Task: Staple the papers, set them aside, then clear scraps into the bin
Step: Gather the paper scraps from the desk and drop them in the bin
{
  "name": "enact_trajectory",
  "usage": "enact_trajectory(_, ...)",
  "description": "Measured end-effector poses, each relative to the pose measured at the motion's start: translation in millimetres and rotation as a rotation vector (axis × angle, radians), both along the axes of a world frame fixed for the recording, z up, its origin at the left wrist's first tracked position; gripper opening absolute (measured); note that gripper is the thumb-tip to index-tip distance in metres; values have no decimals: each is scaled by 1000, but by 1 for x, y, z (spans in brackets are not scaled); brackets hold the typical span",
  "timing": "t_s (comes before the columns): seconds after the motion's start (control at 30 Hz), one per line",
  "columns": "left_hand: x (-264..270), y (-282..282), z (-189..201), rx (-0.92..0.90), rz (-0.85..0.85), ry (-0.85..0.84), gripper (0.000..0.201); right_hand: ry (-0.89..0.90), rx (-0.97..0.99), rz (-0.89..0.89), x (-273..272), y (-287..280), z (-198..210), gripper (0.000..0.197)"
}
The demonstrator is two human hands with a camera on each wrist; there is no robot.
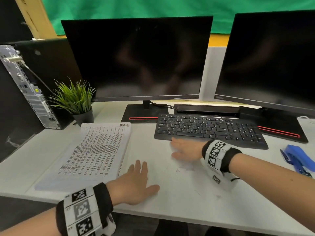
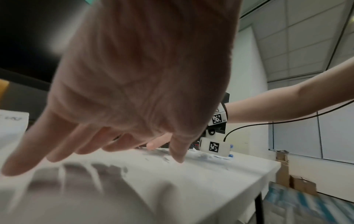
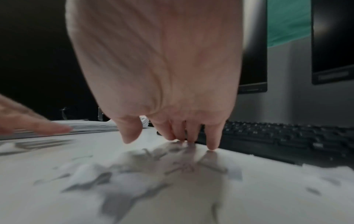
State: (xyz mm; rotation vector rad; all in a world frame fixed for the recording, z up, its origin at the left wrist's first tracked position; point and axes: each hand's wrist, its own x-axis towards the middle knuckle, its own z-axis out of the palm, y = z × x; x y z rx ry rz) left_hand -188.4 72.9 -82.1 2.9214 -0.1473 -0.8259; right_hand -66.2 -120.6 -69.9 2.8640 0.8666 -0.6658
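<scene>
flat hands (image 1: 136,183) over torn white scraps (image 3: 134,171) on smooth desk (image 1: 187,201).

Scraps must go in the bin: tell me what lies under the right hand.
Under the right hand, small paper scraps lie scattered on the white desk; its fingertips touch the desk beside the keyboard. Anything beneath the palm stays hidden in the head view.

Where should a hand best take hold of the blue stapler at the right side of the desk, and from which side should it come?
Probably across the narrow sides of the blue stapler, coming from above: it lies flat and long on the desk with free space around it. The right hand is nearer.
</scene>
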Motion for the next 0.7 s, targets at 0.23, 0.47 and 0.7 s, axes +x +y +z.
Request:
enact_trajectory(0.23, 11, -44, -15, -24, -99, 107, 97, 151, -40, -18, -46, -51, 1, 65)
enact_trajectory(0.47, 46, -108, -16, -2, -231, 72, 98, 46, 123, -297, -58, -124, 24, 60)
enact_trajectory(0.7, 57, -137, 1, -96, -329, 55, 89, 17, 35, -596, -31, -146, 16, 68)
